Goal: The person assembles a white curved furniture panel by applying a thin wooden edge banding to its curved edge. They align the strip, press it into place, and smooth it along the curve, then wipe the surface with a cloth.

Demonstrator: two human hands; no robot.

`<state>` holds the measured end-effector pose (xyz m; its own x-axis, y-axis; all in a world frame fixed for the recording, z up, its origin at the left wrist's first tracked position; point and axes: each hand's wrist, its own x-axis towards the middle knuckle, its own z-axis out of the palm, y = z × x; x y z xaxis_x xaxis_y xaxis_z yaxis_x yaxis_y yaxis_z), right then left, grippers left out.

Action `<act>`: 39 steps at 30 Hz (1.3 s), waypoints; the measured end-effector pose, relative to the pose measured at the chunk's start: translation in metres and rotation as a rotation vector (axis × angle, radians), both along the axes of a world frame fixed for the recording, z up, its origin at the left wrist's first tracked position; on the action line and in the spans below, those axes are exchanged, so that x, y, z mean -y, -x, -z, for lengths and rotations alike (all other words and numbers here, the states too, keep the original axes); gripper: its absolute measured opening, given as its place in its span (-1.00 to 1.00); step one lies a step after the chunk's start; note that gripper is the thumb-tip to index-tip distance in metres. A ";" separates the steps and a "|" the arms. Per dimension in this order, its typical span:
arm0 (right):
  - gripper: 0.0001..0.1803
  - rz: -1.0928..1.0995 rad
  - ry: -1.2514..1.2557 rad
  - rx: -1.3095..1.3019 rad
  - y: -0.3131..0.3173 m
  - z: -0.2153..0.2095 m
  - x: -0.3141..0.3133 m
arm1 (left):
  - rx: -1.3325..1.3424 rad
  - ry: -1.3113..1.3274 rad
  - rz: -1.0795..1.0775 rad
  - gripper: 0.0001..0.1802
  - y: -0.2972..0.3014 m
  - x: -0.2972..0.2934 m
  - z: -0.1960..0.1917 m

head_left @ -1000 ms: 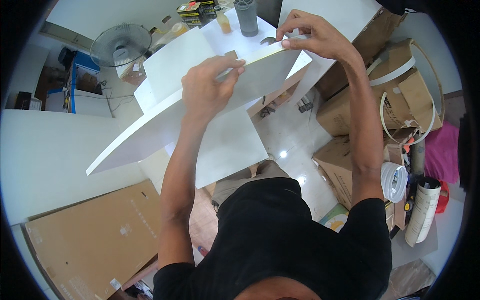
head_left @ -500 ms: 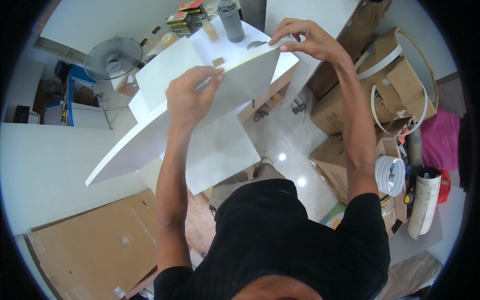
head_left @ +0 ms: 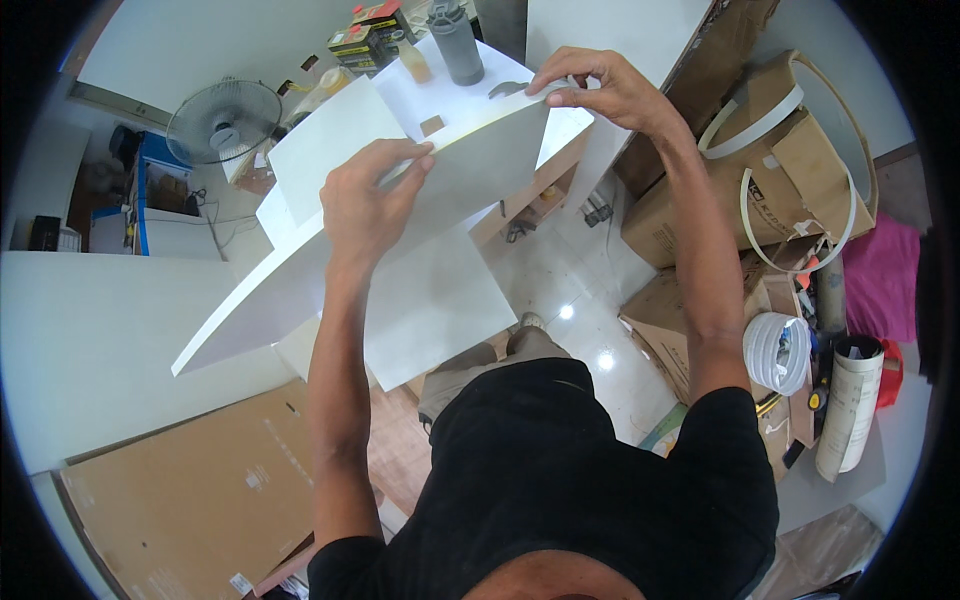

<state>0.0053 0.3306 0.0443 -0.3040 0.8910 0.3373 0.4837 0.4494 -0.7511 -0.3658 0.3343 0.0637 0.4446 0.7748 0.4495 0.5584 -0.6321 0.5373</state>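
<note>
A large white panel (head_left: 485, 165) with a long curved edge stands tilted before me, sloping down to the left. My left hand (head_left: 368, 200) is closed on its upper edge, thumb and fingers pinching near the middle. Farther right, my right hand (head_left: 605, 90) pinches the same edge close to the panel's right end. Whether a thin strip lies under the right fingertips is too small to tell. Just beyond that hand, a small dark grey curved piece (head_left: 508, 89) rests on the white table (head_left: 489, 62). The panel's lower side is partly hidden by my left forearm.
A grey bottle (head_left: 456, 45) and a small yellowish bottle (head_left: 412, 60) stand on the table, with a fan (head_left: 224, 122) to the left. Cardboard boxes (head_left: 670, 225) and white curved strips (head_left: 757, 125) are at right. A flat cardboard sheet (head_left: 190, 490) lies lower left.
Both hands and the panel's upper edge have shifted slightly left and down in the view. The grip of each hand looks the same.
</note>
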 end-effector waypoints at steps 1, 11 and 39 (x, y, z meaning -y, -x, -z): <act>-0.72 0.003 0.005 -0.036 0.001 0.005 0.001 | 0.009 -0.001 0.001 -0.86 0.000 0.000 0.001; -0.38 0.059 -0.024 -0.404 0.008 0.036 0.015 | -0.041 -0.018 -0.004 -0.80 -0.005 0.001 -0.003; -0.25 0.393 0.086 -0.769 0.079 0.112 0.012 | -0.089 -0.155 0.186 -0.70 -0.136 -0.034 0.003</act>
